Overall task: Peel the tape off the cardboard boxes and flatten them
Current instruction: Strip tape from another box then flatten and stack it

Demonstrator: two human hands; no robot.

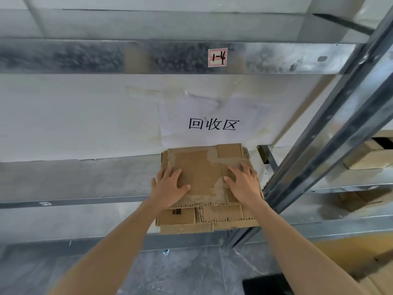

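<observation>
Both hands flat on the cardboard stack [223,220], palms down. Left hand [170,187] sits at the left edge of the top sheet [202,173], fingers straight and spread, gripping nothing. Right hand [244,184] is on the right side, fingers spread and slightly bent, also pressing, not gripping. The stack is flattened cardboard, several layers, front edges offset. It lies on the metal shelf [85,179], right end, just beside the upright post [319,150]. Top sheet shows pale torn patches on its face. A lower sheet is printed "8超". The paper sign [212,124] on the wall behind reads "回收区". Label [217,57] "1-4" is on the beam [85,56] above. More boxes [365,156] sit right of the post.
</observation>
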